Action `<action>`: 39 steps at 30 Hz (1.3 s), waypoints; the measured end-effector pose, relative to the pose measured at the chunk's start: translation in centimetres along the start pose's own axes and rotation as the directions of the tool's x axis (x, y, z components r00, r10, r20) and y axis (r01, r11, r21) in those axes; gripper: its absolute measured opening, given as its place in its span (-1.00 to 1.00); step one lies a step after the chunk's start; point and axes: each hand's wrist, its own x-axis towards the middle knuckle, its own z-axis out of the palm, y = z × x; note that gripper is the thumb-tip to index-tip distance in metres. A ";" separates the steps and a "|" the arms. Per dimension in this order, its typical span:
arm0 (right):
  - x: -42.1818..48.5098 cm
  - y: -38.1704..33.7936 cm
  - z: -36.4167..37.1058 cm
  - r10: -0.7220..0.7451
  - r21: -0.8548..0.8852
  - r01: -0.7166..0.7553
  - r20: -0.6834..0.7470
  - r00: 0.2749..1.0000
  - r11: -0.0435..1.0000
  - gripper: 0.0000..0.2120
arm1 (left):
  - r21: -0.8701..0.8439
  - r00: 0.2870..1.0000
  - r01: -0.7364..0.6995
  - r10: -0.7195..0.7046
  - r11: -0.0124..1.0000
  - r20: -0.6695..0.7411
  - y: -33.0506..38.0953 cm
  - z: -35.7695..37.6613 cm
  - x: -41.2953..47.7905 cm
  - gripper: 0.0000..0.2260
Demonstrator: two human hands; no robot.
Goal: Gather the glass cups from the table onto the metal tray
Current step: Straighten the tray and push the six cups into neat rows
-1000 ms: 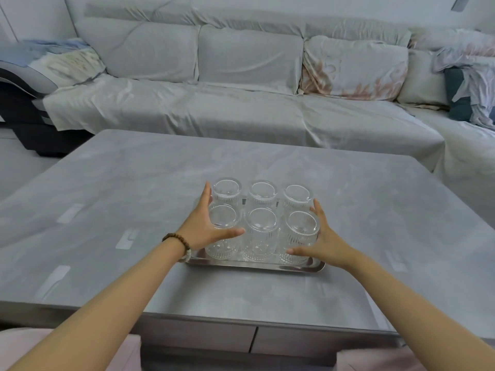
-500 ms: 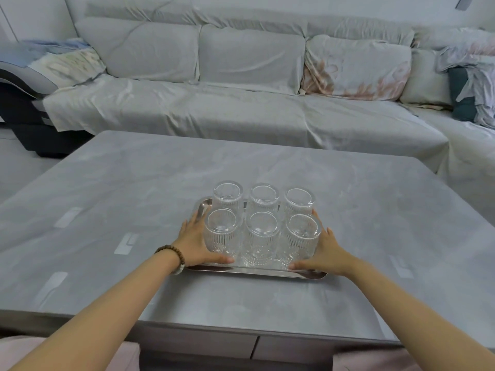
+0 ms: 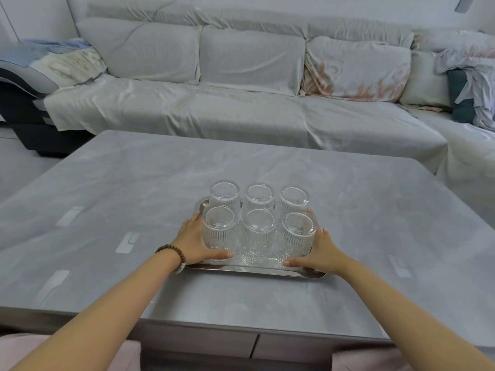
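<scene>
Several ribbed glass cups (image 3: 258,236) stand upside down in two rows of three on the metal tray (image 3: 254,272), near the front middle of the grey table (image 3: 375,210). My left hand (image 3: 191,242) grips the tray's left end, its thumb lying on the tray in front of the front-left cup. The tray's right end is held the same way by my right hand (image 3: 322,253), thumb on the tray by the front-right cup. The fingers of both hands are partly hidden behind the cups.
A long grey sofa (image 3: 241,108) runs behind the table and turns along the right side, with cushions and crumpled cloth (image 3: 476,84) on it. The table's near edge (image 3: 187,321) lies close under my forearms. A beaded bracelet (image 3: 171,250) is on my left wrist.
Both hands slid down from the sides of the cups to the tray's two ends, thumbs now on the tray. The tray with its cups sits slightly nearer to me.
</scene>
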 end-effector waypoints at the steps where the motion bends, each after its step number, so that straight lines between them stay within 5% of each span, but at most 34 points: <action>1: -0.1 -0.1 0.0 0.007 0.002 -0.007 -0.001 1.000 1.000 0.38 | 0.015 1.000 0.009 -0.009 1.000 0.001 -0.1 0.0 0.0 0.12; 5: -0.6 -0.9 -0.5 0.016 0.132 -0.015 -0.007 1.000 0.991 0.39 | -0.010 0.999 0.041 -0.041 0.999 -0.010 -0.1 0.0 -0.1 0.23; 9: -1.8 -2.9 -2.1 -0.070 0.242 0.094 -0.106 0.992 0.966 0.26 | -0.264 0.994 0.025 -0.053 0.964 -0.099 1.5 -1.6 -0.8 0.27; 12: -1.7 -4.6 -3.3 -0.280 -0.066 0.274 -0.129 0.951 0.959 0.15 | -0.022 0.976 -0.166 0.161 0.986 -0.149 3.9 -3.0 -0.8 0.12; 14: -1.4 -5.3 -3.4 -0.363 -0.304 0.344 -0.007 0.932 0.888 0.08 | 0.284 0.963 -0.255 0.268 0.924 -0.009 5.3 -3.3 -0.4 0.04; 17: -0.9 -5.5 -2.8 -0.350 -0.531 0.359 0.122 0.929 0.768 0.00 | 0.526 0.961 -0.278 0.228 0.804 0.160 5.9 -2.7 0.3 -0.04; 23: -0.7 -5.6 -2.4 -0.325 -0.658 0.339 0.149 0.934 0.672 -0.04 | 0.634 0.972 -0.232 0.150 0.738 0.180 6.2 -1.6 1.1 -0.19; 39: -0.8 -5.8 -2.1 -0.301 -0.644 0.313 0.132 0.944 0.698 -0.08 | 0.610 0.973 -0.232 0.166 0.758 0.163 6.4 -1.6 0.9 -0.23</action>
